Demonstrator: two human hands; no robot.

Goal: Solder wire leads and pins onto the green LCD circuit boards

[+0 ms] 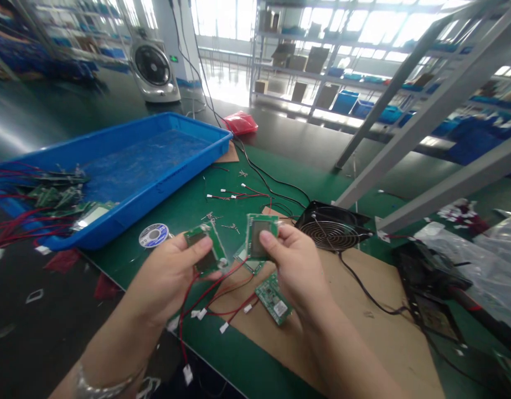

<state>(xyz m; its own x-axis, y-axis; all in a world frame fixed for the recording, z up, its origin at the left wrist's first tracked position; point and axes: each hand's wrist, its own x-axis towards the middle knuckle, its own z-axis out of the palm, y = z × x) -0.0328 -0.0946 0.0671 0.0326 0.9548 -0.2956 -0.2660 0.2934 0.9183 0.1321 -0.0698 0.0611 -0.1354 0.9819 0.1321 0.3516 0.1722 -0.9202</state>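
My left hand [168,274] is closed on a small green circuit board [206,249] with a dark display, thumb on its face; red wires with white plugs hang from it. My right hand [290,260] pinches a second green circuit board [258,235] of the same kind, held upright just to the right of the first. Both boards hover above the green bench. Below them a third green board [274,299] lies flat on a brown cardboard sheet [363,327], and another board [247,263] shows partly between my hands.
A blue tray [155,160] at the left holds several wired boards [56,194] at its near end. A solder spool [154,235] sits by it. A black fan [332,230] stands behind my right hand. Loose wires [238,194], a red bag [241,123] and grey frame bars [429,111] lie beyond.
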